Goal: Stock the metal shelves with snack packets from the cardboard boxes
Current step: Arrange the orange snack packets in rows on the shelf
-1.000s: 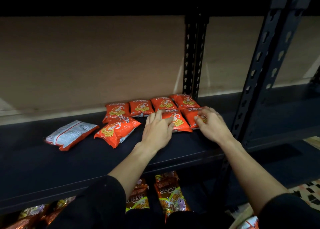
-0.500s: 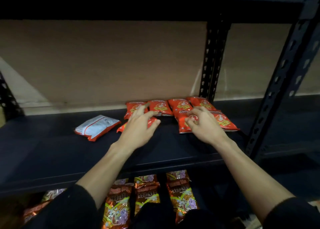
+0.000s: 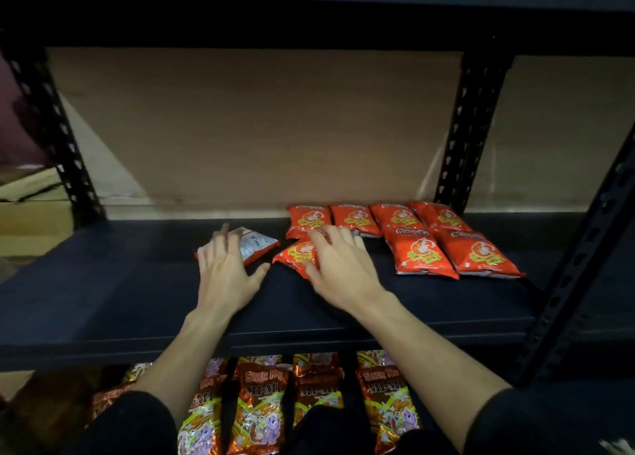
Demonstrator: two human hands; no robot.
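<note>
Plain brown backing board

A single wide-angle camera sits on the person's head and looks forward and somewhat down into the metal shelf from just in front of it. It is close. The shelf's front edge crosses the lower part of the frame, and the forearms enter from the bottom edge. The left hand and right hand lie over the shelf near the frame's middle. Above the shelf, the next shelf board fills the top. Behind the shelf stands the brown back panel, and below it the lower-tier packets show. Right of the shelf, the front upright runs slanted along the frame's edge.
</note>
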